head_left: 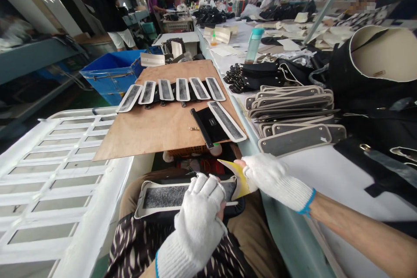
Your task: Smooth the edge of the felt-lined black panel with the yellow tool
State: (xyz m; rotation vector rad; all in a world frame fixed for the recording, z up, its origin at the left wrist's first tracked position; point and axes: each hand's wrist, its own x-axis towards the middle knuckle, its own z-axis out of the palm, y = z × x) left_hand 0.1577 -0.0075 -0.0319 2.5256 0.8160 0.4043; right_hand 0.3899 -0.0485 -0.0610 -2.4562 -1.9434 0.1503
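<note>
Speckled-grey rectangular strip [163, 196] with white edging lying across brown-trousered lap [252, 234]

Strip is resting on a padded-looking black piece [237, 213]. Its grey face is looking mottled and fuzzy; the white edging is running unevenly, with corners bending up at the left end. Left hand [200, 215], in a white knitted glove with blue cuff, is covering the strip right of its middle; fingers are curling over it, can't tell if they're clenching. Right hand [272, 178], gloved alike, is grasping a thin yellow sheet [243, 180] by the strip's right end. Sheet is partly hiding that end, so any join is staying unclear. Black piece's underside is facing away. Both forearms are running out of view.
</note>
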